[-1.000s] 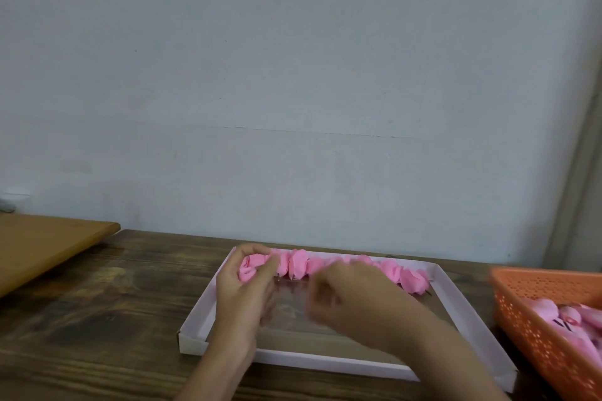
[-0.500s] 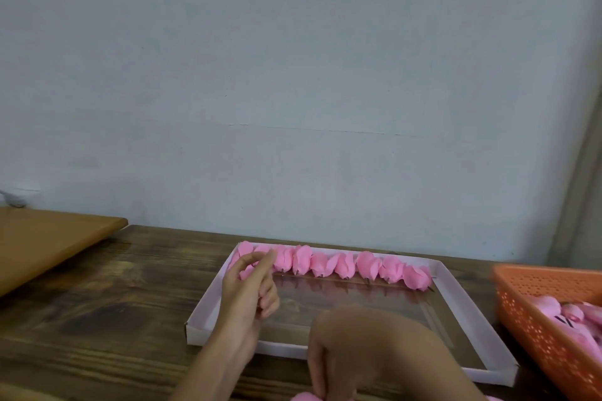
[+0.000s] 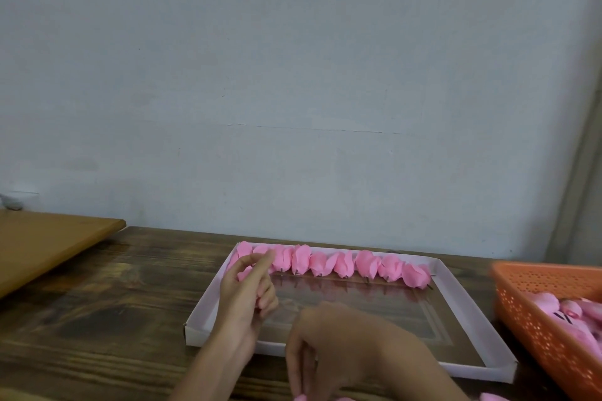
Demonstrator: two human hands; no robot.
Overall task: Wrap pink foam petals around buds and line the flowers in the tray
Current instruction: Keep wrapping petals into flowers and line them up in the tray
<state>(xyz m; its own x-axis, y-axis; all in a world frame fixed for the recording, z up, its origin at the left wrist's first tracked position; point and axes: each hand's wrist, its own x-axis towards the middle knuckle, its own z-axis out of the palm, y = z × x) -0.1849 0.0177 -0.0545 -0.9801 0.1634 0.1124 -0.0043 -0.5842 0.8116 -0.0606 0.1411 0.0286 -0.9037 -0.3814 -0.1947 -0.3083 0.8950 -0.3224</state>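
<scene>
**Two hands at the near side of the flower tray**

The left hand (image 3: pixel 247 296) is hovering over the left end of the tray (image 3: pixel 195 334), its fingers loosely bent and the forefinger pointing up. A bit of pink is showing between thumb and fingers, but I cannot tell if the hand is pinching it. The right hand (image 3: pixel 342 348) is hanging before the tray's near wall, with the fingers reaching down toward pink foam pieces (image 3: pixel 299 397) at the lower edge of the view. If it is gripping one, I cannot tell. A row of pink flowers (image 3: pixel 342 264) is lying side by side along the tray's far wall, stems toward the person. The tray is sitting on the dark wooden bench (image 3: pixel 97 303). At the right, an orange basket (image 3: pixel 537 319) is holding more pink pieces (image 3: pixel 573 309), and at the left a lighter wooden board (image 3: pixel 42 244) is lying.
</scene>
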